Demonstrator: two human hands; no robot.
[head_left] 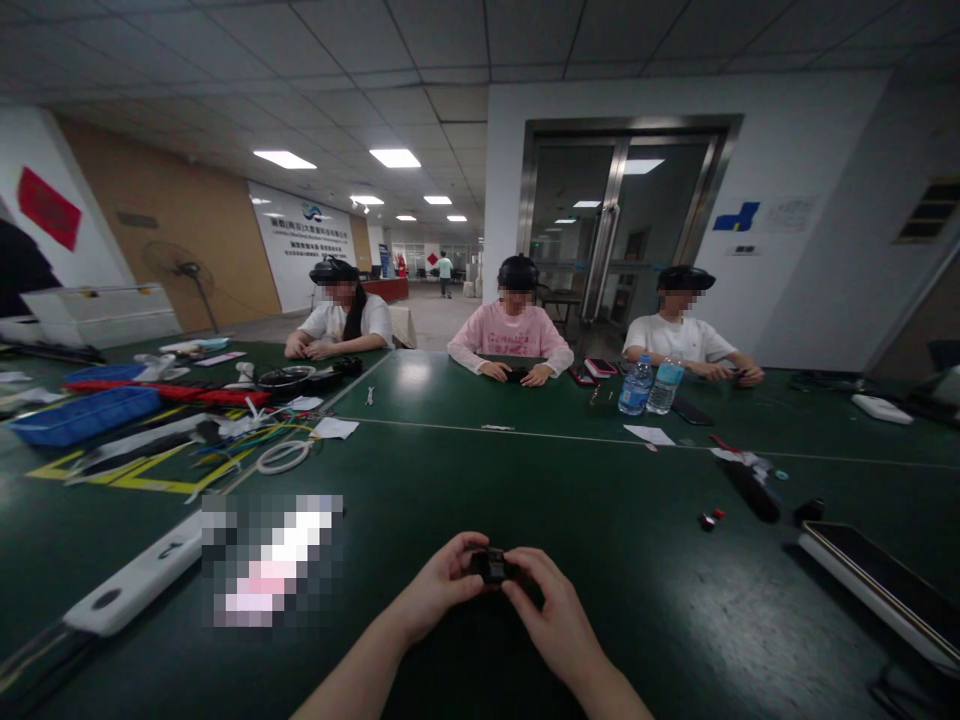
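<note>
Just above the green table [390, 500], at its near middle, a small black boxy object [492, 567] sits between my two hands. Its exact kind does not show. My left hand [451, 578] grips its left side between thumb and fingers. On the right side, the thumb and fingertips of my right hand [538, 590] close on the same object. My fingers cover both of its ends, so only the dark middle is visible.
A white power strip [139, 575] lies at left, near a blue tray [86, 415] and loose cables [285, 457]. Two water bottles [636, 386] stand toward the back right. A phone-like slab [885, 580] lies at right. Several people sit across the table, wearing black headsets.
</note>
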